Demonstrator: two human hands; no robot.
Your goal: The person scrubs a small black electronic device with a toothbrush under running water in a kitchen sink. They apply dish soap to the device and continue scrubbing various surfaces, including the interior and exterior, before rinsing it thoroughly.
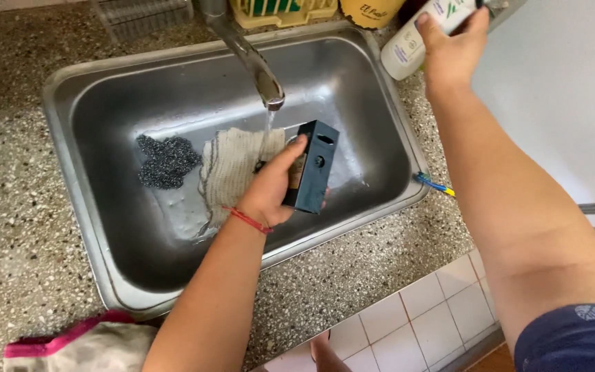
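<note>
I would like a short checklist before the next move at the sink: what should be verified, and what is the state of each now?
1. Left hand grips the dark box firmly: ok.
2. Right hand has hold of the white bottle: ok.
3. Faucet is running: ok.
4. Box is under the stream: not ok, beside it.
5. Sink drain is uncovered: cannot tell; cloth and scrubber lie inside.

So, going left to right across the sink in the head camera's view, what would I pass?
Dark scouring pad → pale knitted cloth → left hand gripping a dark box-shaped part under the running tap → blue and yellow object on the counter → right hand on a white bottle.
</note>
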